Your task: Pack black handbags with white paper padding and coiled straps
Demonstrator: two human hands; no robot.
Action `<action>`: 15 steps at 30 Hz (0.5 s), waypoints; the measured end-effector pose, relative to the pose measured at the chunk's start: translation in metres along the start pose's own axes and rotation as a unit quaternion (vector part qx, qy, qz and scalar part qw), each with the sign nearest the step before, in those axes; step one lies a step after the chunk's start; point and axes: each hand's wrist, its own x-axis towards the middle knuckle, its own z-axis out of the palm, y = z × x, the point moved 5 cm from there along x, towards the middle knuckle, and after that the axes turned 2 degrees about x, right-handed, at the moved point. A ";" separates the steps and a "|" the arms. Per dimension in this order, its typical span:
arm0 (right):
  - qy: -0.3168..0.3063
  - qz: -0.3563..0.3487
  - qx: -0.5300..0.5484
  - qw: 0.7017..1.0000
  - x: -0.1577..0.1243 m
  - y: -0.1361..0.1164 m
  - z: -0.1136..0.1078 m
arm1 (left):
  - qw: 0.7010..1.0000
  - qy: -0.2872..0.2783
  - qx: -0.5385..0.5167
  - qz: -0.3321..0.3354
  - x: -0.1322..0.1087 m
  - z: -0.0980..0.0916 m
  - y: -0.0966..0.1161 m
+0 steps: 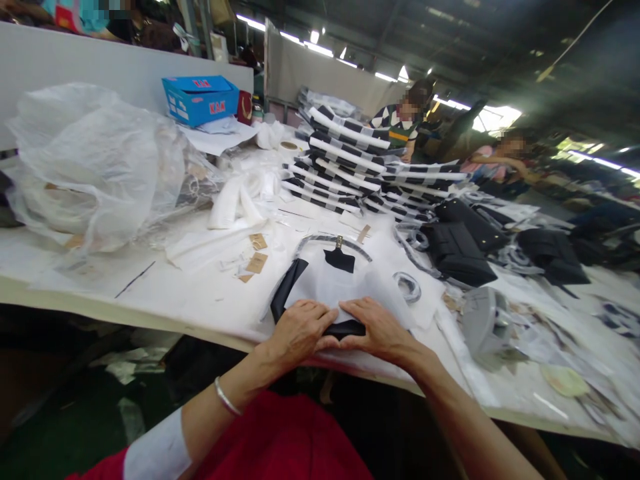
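Left hand [299,328] and right hand [381,331] — grip half-curled on the black bag [289,288]; blue box [200,105] — contents hidden.

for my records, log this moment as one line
left hand: on black bag; right hand: on black bag; white sheet: over bag; black-and-white stack: beyond bag

Near centre on the table [200,293]: a handbag [289,288] with a sheet [320,287] lying on it, the left hand [300,325] and right hand [381,331] at its near edge. Left: card tags [257,262], then a heap of plastic wrapping [95,170]; behind and right of the heap, a box [200,100]. Far centre: stacked pieces [345,157], a person [395,123] behind. Right: a coil [407,287] beside the handbag; beyond it, other bags [455,253].
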 end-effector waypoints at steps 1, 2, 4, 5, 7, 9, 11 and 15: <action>0.007 0.002 -0.005 1.000 -0.001 0.000 0.004 | 1.000 -0.006 0.004 0.006 0.000 0.000 0.000; 0.013 0.004 -0.013 1.000 -0.001 0.000 0.008 | 1.000 -0.013 0.011 0.009 0.000 0.001 0.000; 0.021 0.011 -0.042 0.999 -0.002 0.000 0.016 | 0.999 -0.023 0.034 0.006 0.000 0.004 0.000; 0.023 0.015 -0.058 0.998 -0.003 0.000 0.020 | 0.999 -0.027 0.047 0.003 0.000 0.005 0.000; 0.029 0.023 -0.087 0.996 -0.004 0.000 0.026 | 0.997 -0.027 0.073 0.001 0.000 0.006 0.000; 0.036 0.028 -0.107 0.993 -0.005 -0.001 0.029 | 0.996 -0.018 0.092 0.006 0.001 0.006 0.001; 0.040 0.024 -0.117 0.992 -0.005 -0.003 0.030 | 0.995 -0.008 0.103 0.016 0.002 0.005 0.002; 0.048 0.023 -0.106 0.993 -0.006 -0.007 0.032 | 0.994 0.006 0.105 0.031 0.002 0.005 0.003</action>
